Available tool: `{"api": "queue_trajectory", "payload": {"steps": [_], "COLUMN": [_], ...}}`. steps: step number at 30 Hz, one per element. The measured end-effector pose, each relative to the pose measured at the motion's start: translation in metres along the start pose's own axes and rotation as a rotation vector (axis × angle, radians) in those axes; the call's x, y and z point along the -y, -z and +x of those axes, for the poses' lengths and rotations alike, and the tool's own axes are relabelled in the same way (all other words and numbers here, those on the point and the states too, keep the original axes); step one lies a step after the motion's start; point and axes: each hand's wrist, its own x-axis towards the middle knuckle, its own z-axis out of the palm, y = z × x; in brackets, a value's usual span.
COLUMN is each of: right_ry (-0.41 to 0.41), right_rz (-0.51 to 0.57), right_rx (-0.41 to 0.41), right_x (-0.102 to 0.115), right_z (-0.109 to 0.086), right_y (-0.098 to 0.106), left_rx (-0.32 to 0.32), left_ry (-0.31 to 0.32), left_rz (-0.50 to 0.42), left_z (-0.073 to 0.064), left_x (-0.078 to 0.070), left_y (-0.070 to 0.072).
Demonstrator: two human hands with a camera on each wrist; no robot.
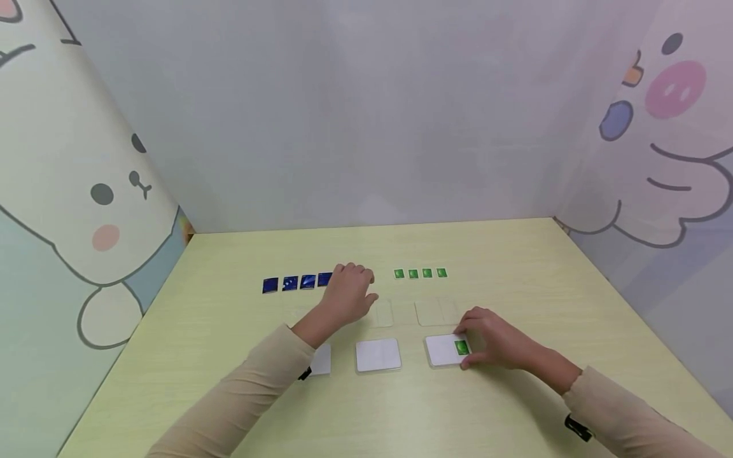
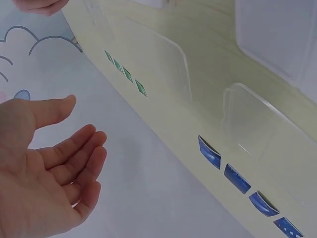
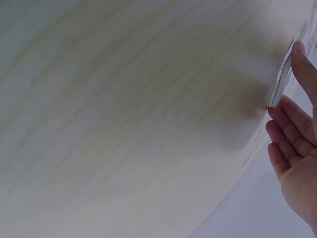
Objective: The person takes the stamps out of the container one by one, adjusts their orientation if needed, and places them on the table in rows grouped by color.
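My right hand (image 1: 495, 338) grips a stack of white cards (image 1: 441, 350) by its edges, thumb on the near side and fingers on the far side. A small green square (image 1: 461, 347) lies on top of that stack. In the right wrist view, the thumb (image 3: 303, 62) presses on the stack's edge. My left hand (image 1: 346, 294) is raised over the table beside a row of small dark-blue squares (image 1: 290, 283). Its fingers (image 2: 81, 158) are loosely bent, with nothing between them and the thumb. The hand partly covers the right end of that row.
Several small green squares (image 1: 420, 273) lie in a row farther back. Clear plastic pieces (image 1: 436, 312) lie in front of them. A second white card stack (image 1: 378, 355) is at the middle; another (image 1: 322, 361) is partly hidden by the left forearm. A grey wall (image 1: 366, 127) stands behind.
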Motion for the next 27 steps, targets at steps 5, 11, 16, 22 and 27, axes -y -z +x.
{"api": "queue_trajectory", "payload": {"steps": [5,11,16,22,27], "right_ry": [-0.015,-0.030,-0.024,-0.001,0.013], "right_rz": [-0.002,0.004,0.003,0.003,0.004], "right_rx": [0.015,0.045,0.042,0.013,0.000], "right_x": [0.000,0.001,0.001,0.000,0.000], "right_z": [0.000,0.002,0.002,0.001,0.001], "right_y": [0.000,0.004,0.003,0.001,0.001], "left_rx": [0.006,0.017,0.026,0.032,0.034], "left_ry": [-0.011,-0.024,-0.038,-0.067,-0.087], "left_rz": [0.005,0.031,0.048,0.067,0.088], "left_z": [0.000,0.000,-0.001,-0.001,-0.001], "left_x": [-0.006,-0.014,-0.021,-0.030,-0.038], "left_y": [-0.004,-0.007,-0.009,-0.013,-0.015]}}
